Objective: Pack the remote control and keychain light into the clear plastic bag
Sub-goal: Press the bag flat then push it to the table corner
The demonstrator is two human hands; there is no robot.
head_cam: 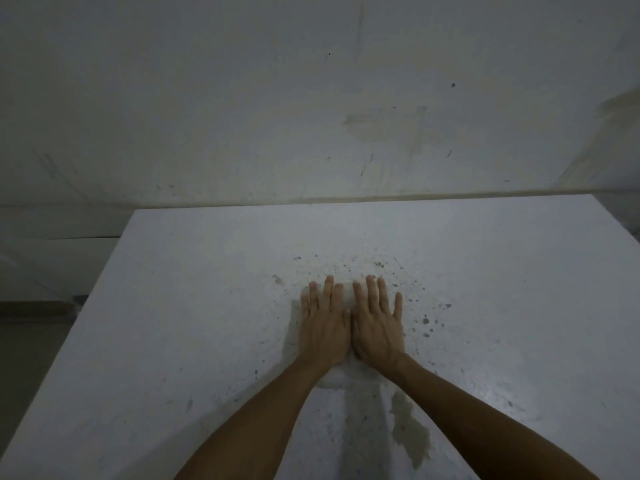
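Both hands are lying flat, palms down, on a white table [485, 289], side by side near its middle. The left hand [323, 327] and the right hand [377, 327] are touching each other along the inner edges, around the thumbs. The fingers of the left hand [328, 292] are stretched out and slightly spread, pointing away from the person; the fingers of the right hand [372, 294] are doing the same. Neither hand is gripping anything; both are open and pressing down.

Under the hands a pale, rounded patch [346, 296] is showing. It is peeking out between the two index fingers at the far side, and again below the wrists at the near side. It may be the clear plastic bag, but the picture is dim and I cannot tell this for sure. The remote control and the keychain light are not visible anywhere; if they are under the palms, the hands are hiding them.

The table surface is carrying many small dark specks around the fingertips and a brownish stain [410, 431] near the right forearm [485, 414]. Behind the table a scuffed white wall [242, 98] is standing.
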